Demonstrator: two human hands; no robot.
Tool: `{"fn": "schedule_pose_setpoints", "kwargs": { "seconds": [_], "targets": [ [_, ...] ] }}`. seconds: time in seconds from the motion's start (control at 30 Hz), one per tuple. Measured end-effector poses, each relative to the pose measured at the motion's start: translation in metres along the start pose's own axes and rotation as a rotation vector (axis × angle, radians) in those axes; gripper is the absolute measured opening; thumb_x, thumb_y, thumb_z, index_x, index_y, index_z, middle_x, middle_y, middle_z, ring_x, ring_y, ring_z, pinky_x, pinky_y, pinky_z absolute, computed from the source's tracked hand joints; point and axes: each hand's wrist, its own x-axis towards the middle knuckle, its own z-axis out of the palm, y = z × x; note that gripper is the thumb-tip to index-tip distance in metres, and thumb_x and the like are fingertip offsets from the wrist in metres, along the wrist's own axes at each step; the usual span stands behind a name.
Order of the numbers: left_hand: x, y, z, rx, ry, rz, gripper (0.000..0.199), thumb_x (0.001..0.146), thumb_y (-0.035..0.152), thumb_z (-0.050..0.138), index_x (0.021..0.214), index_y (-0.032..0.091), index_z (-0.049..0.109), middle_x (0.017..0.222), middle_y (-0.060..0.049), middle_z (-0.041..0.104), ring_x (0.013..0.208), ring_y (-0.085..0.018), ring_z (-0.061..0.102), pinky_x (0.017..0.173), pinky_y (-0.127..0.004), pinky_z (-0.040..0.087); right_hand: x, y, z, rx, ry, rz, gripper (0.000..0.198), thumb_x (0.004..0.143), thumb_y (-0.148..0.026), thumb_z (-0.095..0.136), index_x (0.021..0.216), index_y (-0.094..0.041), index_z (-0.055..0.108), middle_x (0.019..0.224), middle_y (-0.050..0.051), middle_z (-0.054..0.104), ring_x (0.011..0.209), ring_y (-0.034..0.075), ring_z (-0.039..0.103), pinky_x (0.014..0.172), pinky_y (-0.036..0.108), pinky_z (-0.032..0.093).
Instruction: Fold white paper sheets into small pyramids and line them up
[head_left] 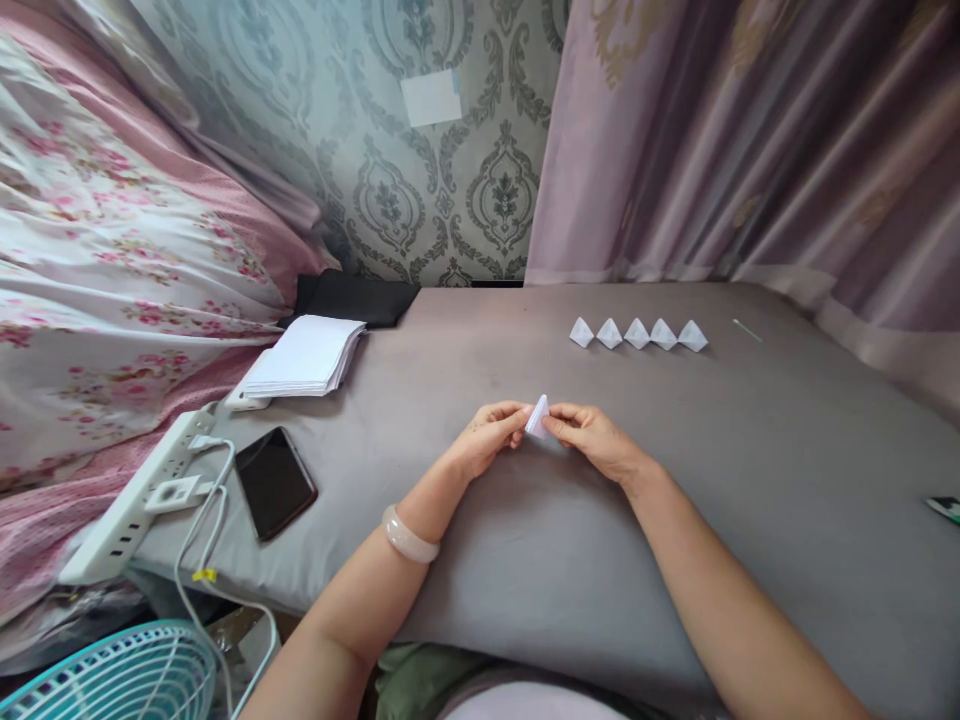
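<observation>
A small folded paper piece (537,416), white and pointed at the top, is held up between my two hands over the middle of the table. My left hand (491,437) pinches its left edge with thumb and fingers. On the other side, my right hand (594,437) grips the right edge, thumb in front. Both hands are closed on the same paper. Beyond them, to the right, several white folded paper shapes (637,334) stand in a row, each with a peaked top.
A stack of white paper (304,358) lies at the left, with a black folder (352,298) behind it. Nearer are a dark phone (276,483), a white power strip (142,500) with cables, and a turquoise fan (112,675). A thin white stick (747,330) lies on the grey-covered table (787,480).
</observation>
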Motion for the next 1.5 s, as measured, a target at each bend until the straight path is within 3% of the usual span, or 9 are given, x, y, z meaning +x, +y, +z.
{"fn": "schedule_pose_setpoints", "kwargs": {
  "seconds": [0.13,0.43,0.57,0.73,0.87,1.03,1.17,1.33,1.5],
  "targets": [
    [-0.002,0.004,-0.004,0.059,-0.050,-0.015,0.039,0.070,0.049,0.075,0.079,0.011,0.065,0.055,0.004,0.046,0.050,-0.004,0.037,0.050,-0.020,0.026,-0.003,-0.003,-0.005,-0.061,-0.089,0.019,0.036,0.081,-0.051,0.062,0.095,-0.019,0.072,0.071,-0.002,0.057,0.060,0.009,0.035,0.058,0.025,0.027],
    [-0.010,0.013,-0.013,-0.002,-0.378,-0.151,0.036,0.072,0.045,0.074,0.079,0.015,0.058,0.048,0.008,0.039,0.040,-0.003,0.029,0.042,-0.020,0.015,-0.010,-0.016,-0.010,-0.098,-0.340,-0.073,0.030,0.084,-0.047,0.061,0.086,-0.019,0.070,0.084,0.000,0.056,0.071,0.010,0.043,0.068,0.026,0.034],
    [-0.012,0.016,-0.015,0.147,-0.385,-0.168,0.036,0.072,0.047,0.074,0.080,0.014,0.061,0.047,0.005,0.048,0.038,-0.003,0.034,0.039,-0.019,0.018,-0.011,-0.018,-0.012,-0.165,-0.345,-0.052,0.032,0.083,-0.049,0.061,0.086,-0.018,0.070,0.082,0.000,0.055,0.068,0.010,0.041,0.064,0.025,0.033],
    [-0.010,0.015,-0.014,0.315,-0.239,-0.083,0.034,0.072,0.044,0.074,0.080,0.012,0.066,0.066,-0.002,0.064,0.053,-0.007,0.054,0.047,-0.018,0.036,-0.008,-0.011,-0.013,-0.278,-0.247,0.009,0.034,0.081,-0.050,0.061,0.088,-0.018,0.071,0.082,0.001,0.061,0.063,0.009,0.044,0.058,0.024,0.035],
    [-0.004,0.007,-0.012,0.248,-0.110,0.042,0.034,0.068,0.041,0.078,0.082,0.011,0.067,0.076,-0.004,0.068,0.068,-0.011,0.062,0.064,-0.023,0.048,-0.001,-0.001,-0.006,-0.242,-0.058,0.023,0.037,0.078,-0.052,0.063,0.087,-0.018,0.072,0.078,0.002,0.066,0.068,0.013,0.054,0.063,0.026,0.043],
    [0.001,0.002,-0.007,0.088,-0.002,0.228,0.032,0.064,0.032,0.082,0.079,0.012,0.062,0.075,-0.001,0.068,0.071,-0.010,0.063,0.073,-0.025,0.049,0.007,0.006,0.009,-0.167,0.224,-0.172,0.029,0.073,-0.047,0.070,0.080,-0.018,0.073,0.082,0.004,0.071,0.078,0.017,0.062,0.075,0.030,0.047],
    [0.002,0.002,-0.003,0.010,0.062,0.272,0.042,0.065,0.027,0.082,0.099,0.016,0.061,0.086,-0.004,0.073,0.080,-0.014,0.067,0.083,-0.030,0.049,0.010,0.010,0.018,-0.088,0.382,-0.274,0.024,0.071,-0.042,0.074,0.079,-0.019,0.069,0.081,0.004,0.071,0.077,0.017,0.065,0.077,0.031,0.050],
    [0.002,0.002,-0.002,0.003,0.085,0.238,0.036,0.065,0.028,0.082,0.095,0.014,0.068,0.093,-0.007,0.074,0.086,-0.017,0.068,0.089,-0.033,0.048,0.011,0.008,0.020,-0.001,0.399,-0.255,0.039,0.067,-0.041,0.078,0.098,-0.020,0.067,0.081,0.003,0.071,0.074,0.017,0.066,0.074,0.034,0.054],
    [0.002,0.002,-0.001,-0.019,0.111,0.226,0.029,0.062,0.026,0.083,0.086,0.015,0.072,0.085,-0.005,0.074,0.082,-0.016,0.066,0.086,-0.032,0.049,0.009,0.004,0.021,-0.024,0.357,-0.241,0.031,0.070,-0.043,0.074,0.091,-0.020,0.073,0.092,0.006,0.073,0.083,0.019,0.067,0.079,0.035,0.053]
  ]
}}
